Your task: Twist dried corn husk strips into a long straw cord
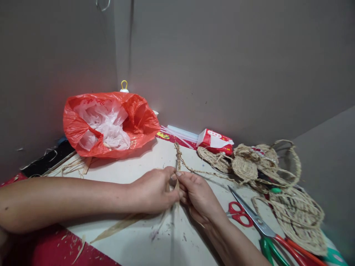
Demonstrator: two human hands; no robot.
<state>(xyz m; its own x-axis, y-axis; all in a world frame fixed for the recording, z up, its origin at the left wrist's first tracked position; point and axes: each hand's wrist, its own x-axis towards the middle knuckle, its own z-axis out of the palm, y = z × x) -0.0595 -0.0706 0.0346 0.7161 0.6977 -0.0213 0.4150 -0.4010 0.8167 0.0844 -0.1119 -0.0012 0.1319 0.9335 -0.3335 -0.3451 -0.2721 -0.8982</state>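
At the middle of the table, my left hand (155,188) and my right hand (197,194) meet, fingertips close together. Both pinch a thin cord of pale, dry plant fibre (178,153), its knotted end lying away from me. Loose strands hang below my fingers, partly hidden by them. A flat dried leaf strip (116,227) sticks out beneath my left forearm. To the right of the cord's knotted end, a thin twisted length of fibre rope (205,171) runs towards woven straw pieces (245,168).
An open red plastic bag (113,147) stands at the back left. Right of my right hand lie red-handled scissors (240,214) and large shears (260,223). More coiled straw work (298,214) lies beyond them. A red tissue pack (215,142) sits near the wall.
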